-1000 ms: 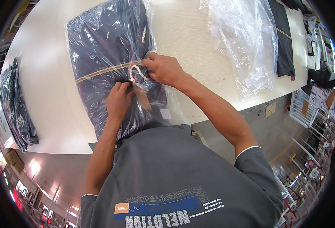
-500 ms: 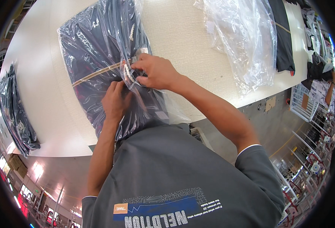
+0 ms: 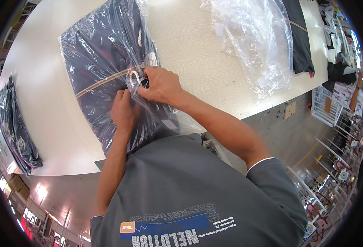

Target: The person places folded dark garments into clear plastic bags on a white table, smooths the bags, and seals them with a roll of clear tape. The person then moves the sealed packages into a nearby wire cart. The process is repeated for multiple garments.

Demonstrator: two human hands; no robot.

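Observation:
Dark folded clothing lies in a clear plastic bag (image 3: 95, 53) at the table's near edge, against my shirt. A tan band (image 3: 103, 81) crosses it. Between my hands a white rope cord (image 3: 134, 76) curves in a loop at the bag's right side, and a second length of cord (image 3: 140, 38) shows farther up. My right hand (image 3: 163, 85) pinches the bag's plastic just right of the loop, its thumb and forefinger bent. Just below the loop, my left hand (image 3: 124, 111) has its fingers curled into the plastic. The fingertips of both are partly hidden.
Dark bagged clothing (image 3: 17, 127) lies at the left end of the pale table (image 3: 181, 37). Loose clear plastic bags (image 3: 255, 45) spread at the right, beside a dark banded garment (image 3: 300, 39). A white wire rack (image 3: 325, 108) and another person's arm (image 3: 357, 92) are beyond the right edge.
My right hand has come slightly nearer to me along the bag. The cord loop shows more openly now, while my left hand stays almost where it was.

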